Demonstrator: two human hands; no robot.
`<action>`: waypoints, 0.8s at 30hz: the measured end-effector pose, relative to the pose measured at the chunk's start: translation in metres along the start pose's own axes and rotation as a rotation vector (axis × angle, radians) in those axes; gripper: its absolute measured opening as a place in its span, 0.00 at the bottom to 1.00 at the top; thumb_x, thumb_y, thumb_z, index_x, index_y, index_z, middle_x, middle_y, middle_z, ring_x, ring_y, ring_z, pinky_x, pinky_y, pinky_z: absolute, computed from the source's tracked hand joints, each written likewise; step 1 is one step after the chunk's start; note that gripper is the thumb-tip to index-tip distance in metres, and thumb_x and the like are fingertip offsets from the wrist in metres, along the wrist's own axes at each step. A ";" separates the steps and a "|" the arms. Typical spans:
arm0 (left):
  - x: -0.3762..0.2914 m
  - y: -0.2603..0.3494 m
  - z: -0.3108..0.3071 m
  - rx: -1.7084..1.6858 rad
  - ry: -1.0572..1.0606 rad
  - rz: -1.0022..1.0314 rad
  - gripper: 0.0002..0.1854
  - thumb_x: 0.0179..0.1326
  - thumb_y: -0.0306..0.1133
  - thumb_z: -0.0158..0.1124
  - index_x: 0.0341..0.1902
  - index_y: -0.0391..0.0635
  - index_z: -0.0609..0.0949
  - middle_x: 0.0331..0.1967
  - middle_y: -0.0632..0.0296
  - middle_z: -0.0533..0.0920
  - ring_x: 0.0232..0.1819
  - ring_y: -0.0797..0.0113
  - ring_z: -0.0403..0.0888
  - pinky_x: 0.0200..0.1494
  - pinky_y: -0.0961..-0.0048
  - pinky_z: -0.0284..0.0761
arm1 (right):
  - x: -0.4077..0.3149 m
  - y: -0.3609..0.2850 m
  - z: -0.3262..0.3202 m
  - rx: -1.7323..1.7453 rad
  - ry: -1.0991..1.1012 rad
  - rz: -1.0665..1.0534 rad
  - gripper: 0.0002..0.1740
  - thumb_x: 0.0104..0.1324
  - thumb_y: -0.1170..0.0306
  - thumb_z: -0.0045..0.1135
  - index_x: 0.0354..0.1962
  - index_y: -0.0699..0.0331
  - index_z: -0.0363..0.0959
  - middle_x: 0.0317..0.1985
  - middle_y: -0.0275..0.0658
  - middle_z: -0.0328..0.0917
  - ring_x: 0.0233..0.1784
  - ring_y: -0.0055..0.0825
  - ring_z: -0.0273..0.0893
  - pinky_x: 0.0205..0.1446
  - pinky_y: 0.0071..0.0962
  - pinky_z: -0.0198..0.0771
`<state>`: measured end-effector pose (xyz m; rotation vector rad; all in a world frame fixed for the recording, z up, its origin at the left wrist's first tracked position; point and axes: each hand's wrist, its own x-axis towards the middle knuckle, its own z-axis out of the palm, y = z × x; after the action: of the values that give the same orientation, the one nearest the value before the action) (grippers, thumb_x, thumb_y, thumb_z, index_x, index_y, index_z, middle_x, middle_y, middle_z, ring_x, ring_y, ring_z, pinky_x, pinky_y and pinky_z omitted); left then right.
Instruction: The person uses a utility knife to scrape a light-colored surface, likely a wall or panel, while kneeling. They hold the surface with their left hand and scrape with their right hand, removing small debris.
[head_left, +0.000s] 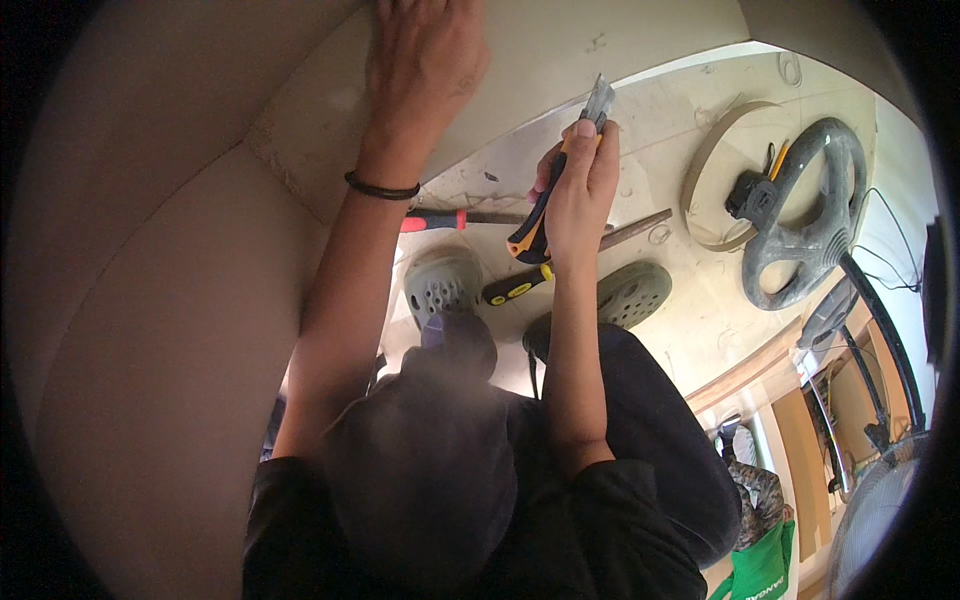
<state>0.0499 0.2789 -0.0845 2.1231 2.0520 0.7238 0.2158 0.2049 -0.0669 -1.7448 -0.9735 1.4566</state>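
My right hand (581, 187) is closed around a snap-off utility knife (538, 217) with an orange and black handle; its blade points up, close to the edge of a pale panel (547, 52). At the top, my left hand (431, 52) rests at the panel, its fingertips cut off by the picture's rim, so whether it grips anything does not show. Beneath my forearms on the floor lie a tool with a red and black handle (436, 220) and another with a black and yellow handle (517, 285). Near my right wrist is a brown bar (636, 229).
Large panels (187, 300) enclose the left side. On the floor at right are a coil of edge strip (694, 180), a black tape measure (752, 196) and the grey base of a stand fan (806, 232). A fan cage (874, 517) stands at the lower right, beside a green bag (761, 566).
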 end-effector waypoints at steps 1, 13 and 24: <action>0.000 0.000 0.000 0.013 -0.007 0.000 0.29 0.58 0.16 0.50 0.67 0.36 0.72 0.66 0.49 0.73 0.70 0.49 0.67 0.73 0.51 0.60 | 0.001 0.000 0.000 0.017 -0.016 0.014 0.20 0.84 0.55 0.37 0.37 0.60 0.60 0.16 0.32 0.65 0.14 0.17 0.64 0.18 0.22 0.62; 0.001 0.002 -0.002 -0.006 -0.017 -0.007 0.27 0.59 0.18 0.50 0.66 0.35 0.72 0.66 0.49 0.74 0.69 0.49 0.68 0.72 0.52 0.61 | -0.002 0.004 0.001 0.031 -0.015 0.005 0.19 0.85 0.57 0.36 0.36 0.61 0.60 0.17 0.31 0.64 0.15 0.17 0.65 0.17 0.22 0.61; 0.000 -0.001 0.002 0.015 0.023 0.013 0.27 0.58 0.19 0.51 0.65 0.35 0.73 0.65 0.50 0.74 0.69 0.48 0.69 0.72 0.52 0.61 | 0.000 0.005 0.002 0.028 -0.013 0.065 0.19 0.85 0.58 0.37 0.36 0.61 0.59 0.16 0.31 0.64 0.15 0.17 0.65 0.17 0.23 0.59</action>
<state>0.0500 0.2792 -0.0862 2.1474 2.0634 0.7405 0.2145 0.2020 -0.0717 -1.7636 -0.9066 1.5172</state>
